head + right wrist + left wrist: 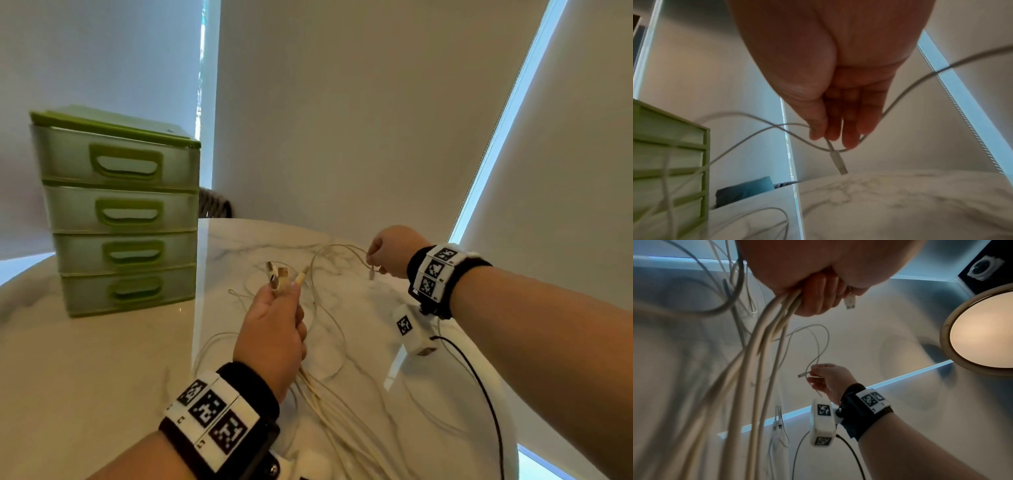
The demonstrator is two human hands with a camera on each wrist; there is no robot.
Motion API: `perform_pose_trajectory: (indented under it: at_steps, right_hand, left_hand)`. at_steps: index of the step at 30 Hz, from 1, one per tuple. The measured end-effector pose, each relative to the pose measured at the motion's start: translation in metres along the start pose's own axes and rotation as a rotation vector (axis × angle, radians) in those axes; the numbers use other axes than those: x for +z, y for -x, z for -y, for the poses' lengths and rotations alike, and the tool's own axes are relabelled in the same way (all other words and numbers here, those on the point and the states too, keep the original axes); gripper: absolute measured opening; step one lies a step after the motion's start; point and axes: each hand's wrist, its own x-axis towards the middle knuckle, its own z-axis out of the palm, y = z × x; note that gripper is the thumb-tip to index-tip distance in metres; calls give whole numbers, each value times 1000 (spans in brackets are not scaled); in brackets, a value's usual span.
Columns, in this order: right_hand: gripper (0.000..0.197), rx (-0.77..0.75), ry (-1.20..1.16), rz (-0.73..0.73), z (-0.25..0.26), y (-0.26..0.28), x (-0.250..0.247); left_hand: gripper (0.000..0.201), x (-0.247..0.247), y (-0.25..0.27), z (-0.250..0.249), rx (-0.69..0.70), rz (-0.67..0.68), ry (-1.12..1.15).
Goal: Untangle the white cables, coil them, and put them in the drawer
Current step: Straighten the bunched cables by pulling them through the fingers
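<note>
Several white cables lie tangled across the marble table. My left hand is raised over the table's middle and grips a bundle of cable ends; USB plugs stick out above the fist. My right hand, farther back and to the right, pinches one thin cable just behind its small plug, which hangs down a little above the table. A loop of that cable arcs between the two hands. The green drawer unit stands at the left with all its drawers closed.
A dark chair back shows behind the table's far edge, next to the drawer unit. Window blinds fill the background. A black wire runs from the right wrist camera down over the table's right side.
</note>
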Motion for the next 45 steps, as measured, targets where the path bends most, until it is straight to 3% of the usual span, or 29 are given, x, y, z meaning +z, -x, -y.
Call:
perform_pose_trajectory:
  at_steps: [4,8,12,17,20,23,26,28,30,33,39,42,45]
  right_hand:
    - [18,-61,-232,-190,23,-8,-21]
    - [11,-105,-586,-162,48,-7,-42]
    - [11,-157,-858,-226,57,4,-56]
    - [17,-184,-944,-294,29,31,-74]
    - [18,-225,-827,-103,0,52,-82]
    - [9,-259,-617,227,-20,76,-92]
    - [18,-256,-423,514,-22,95,-98]
    - [5,-268,-301,661,-11,111,-99]
    - [8,-302,-164,669,5,118,-95]
    - [6,-336,23,610,29,128,-88]
    - [10,-336,201,726,56,139,-94]
    - [8,-344,240,731,61,141,-98]
    - [14,-423,184,485,68,136,-94]
  left_hand:
    - [22,-1,0,-5,21,-27,59]
    - [24,-4,-5,-8,34,-53,99]
    - [23,-7,-7,-7,19,-70,101]
    - [21,-9,-6,-10,24,-60,136]
    - [22,-7,-3,-16,-2,-6,187]
    - [23,-5,0,-24,13,54,196]
    - [16,-4,4,-25,13,130,123]
    - [16,0,12,-22,-2,199,46]
    - [19,2,19,-19,38,239,-55]
    - [20,3,27,-16,245,180,-310]
    - [19,2,31,-18,470,3,-334]
    - [22,3,32,-15,449,137,-328]
    - [19,5,34,-14,304,314,-259]
